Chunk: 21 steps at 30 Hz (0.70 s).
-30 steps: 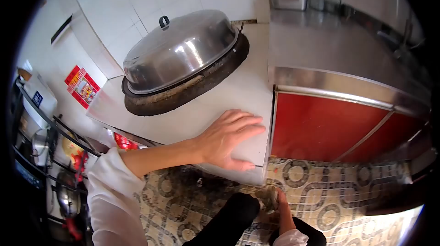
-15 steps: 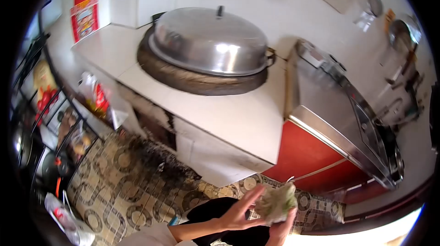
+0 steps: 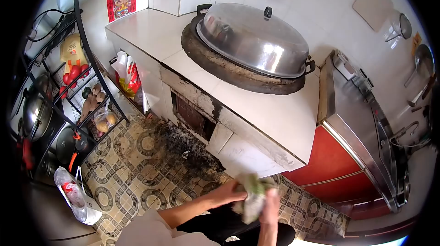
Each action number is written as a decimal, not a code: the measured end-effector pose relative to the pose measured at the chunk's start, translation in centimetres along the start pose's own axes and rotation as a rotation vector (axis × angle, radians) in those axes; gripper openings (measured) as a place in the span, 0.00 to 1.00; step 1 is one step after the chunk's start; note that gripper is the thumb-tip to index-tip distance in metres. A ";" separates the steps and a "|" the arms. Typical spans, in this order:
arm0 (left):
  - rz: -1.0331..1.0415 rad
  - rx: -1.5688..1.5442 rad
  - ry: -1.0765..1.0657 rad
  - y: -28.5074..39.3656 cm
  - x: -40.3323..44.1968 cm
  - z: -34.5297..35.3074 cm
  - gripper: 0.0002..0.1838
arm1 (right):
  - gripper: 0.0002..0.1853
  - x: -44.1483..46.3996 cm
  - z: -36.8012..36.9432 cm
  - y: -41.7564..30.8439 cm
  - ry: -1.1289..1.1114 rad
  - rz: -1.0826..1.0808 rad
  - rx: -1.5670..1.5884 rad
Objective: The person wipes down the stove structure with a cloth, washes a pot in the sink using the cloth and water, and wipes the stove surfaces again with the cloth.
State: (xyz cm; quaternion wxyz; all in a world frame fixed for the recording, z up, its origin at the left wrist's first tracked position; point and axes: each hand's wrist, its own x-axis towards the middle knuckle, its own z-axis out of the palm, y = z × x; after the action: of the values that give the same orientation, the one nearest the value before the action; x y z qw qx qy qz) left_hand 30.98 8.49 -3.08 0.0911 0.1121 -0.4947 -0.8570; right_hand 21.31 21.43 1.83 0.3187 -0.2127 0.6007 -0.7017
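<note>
A crumpled, greenish-white cloth (image 3: 252,198), blurred by motion, is held between both hands above the knees. My left hand (image 3: 226,193) grips its left side with closed fingers. On its right side my right hand (image 3: 270,207) is wrapped round it, smeared by motion. Beyond them stands the white tiled stove (image 3: 256,108), on which a big wok with a domed metal lid (image 3: 254,37) sits in a dark, rough ring (image 3: 238,74).
At the left, a black rack (image 3: 87,81) holds pans and vegetables, with a bag of plastic (image 3: 75,198) below it. A steel counter (image 3: 355,113) with red doors (image 3: 337,163) stands right. Black soot (image 3: 185,147) lies on the patterned floor.
My left hand has left the stove top and joined my right hand at the cloth. The view has turned, so the stove and lid appear further right and more of the rack and floor shows.
</note>
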 end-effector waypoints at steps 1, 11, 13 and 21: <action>-0.128 -0.099 0.009 -0.5 -0.2 0.8 0.38 | 0.25 0.8 1.1 1.3 -0.031 -0.021 -0.101; -0.022 -0.562 0.144 -2.1 -2.3 -3.3 0.24 | 0.38 1.0 -1.3 4.9 0.124 0.020 -0.461; -0.063 -0.743 0.134 0.4 -2.5 -2.0 0.25 | 0.42 0.6 -0.9 6.0 0.008 0.293 0.191; -0.104 -0.385 0.402 -2.9 -1.6 -5.2 0.29 | 0.26 -0.2 1.7 3.0 0.078 0.240 0.462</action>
State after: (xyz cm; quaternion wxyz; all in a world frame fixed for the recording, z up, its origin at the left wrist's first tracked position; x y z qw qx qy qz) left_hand 33.82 6.00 -7.96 0.1631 0.2857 -0.2886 -0.8991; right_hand 23.16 20.11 -0.82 0.4164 -0.0340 0.4573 -0.7851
